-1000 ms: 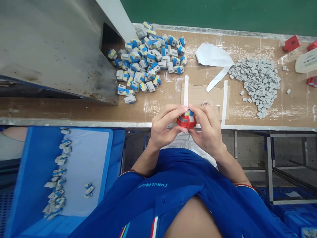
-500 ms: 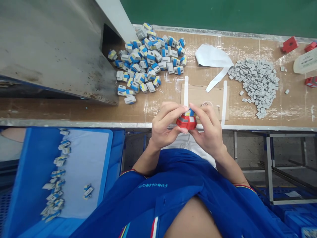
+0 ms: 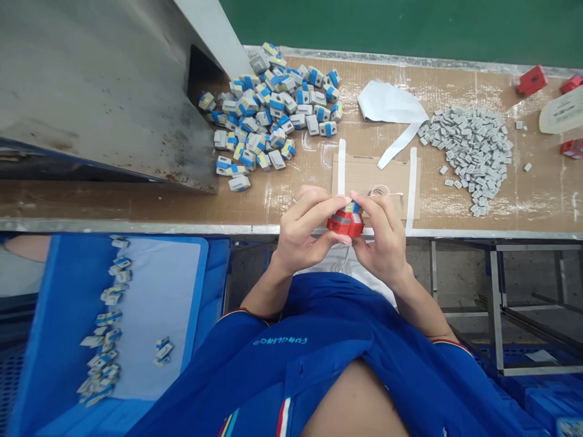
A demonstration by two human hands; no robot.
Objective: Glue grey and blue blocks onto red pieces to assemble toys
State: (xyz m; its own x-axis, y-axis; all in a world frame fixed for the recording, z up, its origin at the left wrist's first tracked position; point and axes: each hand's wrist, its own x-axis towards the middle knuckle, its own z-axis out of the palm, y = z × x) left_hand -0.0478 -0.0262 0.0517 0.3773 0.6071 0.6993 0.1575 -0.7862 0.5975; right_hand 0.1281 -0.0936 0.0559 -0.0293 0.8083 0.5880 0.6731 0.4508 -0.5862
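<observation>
Between my two hands is a small red toy vehicle (image 3: 345,224) with grey and white patches, and a blue, yellow and white block sits at its top. My left hand (image 3: 306,227) pinches it from the left, thumb below and fingers above. On the other side, my right hand (image 3: 381,235) grips it with the thumb low and the index finger at the block. The fingers partly cover both pieces. They are held over the table's front edge, just before a taped cardboard sheet (image 3: 359,173) with a thin wire coil (image 3: 379,192).
A heap of grey, blue and yellow blocks (image 3: 277,100) lies back left beside a metal housing (image 3: 104,91). Small grey pieces (image 3: 478,149) are piled right, near white cloth-like material (image 3: 387,103) and red toy parts (image 3: 532,81). A blue crate (image 3: 194,291) with more blocks stands lower left.
Both hands keep their grip on the red toy vehicle. It has shifted very slightly to the right, and my left thumb has slid a little rightward under it.
</observation>
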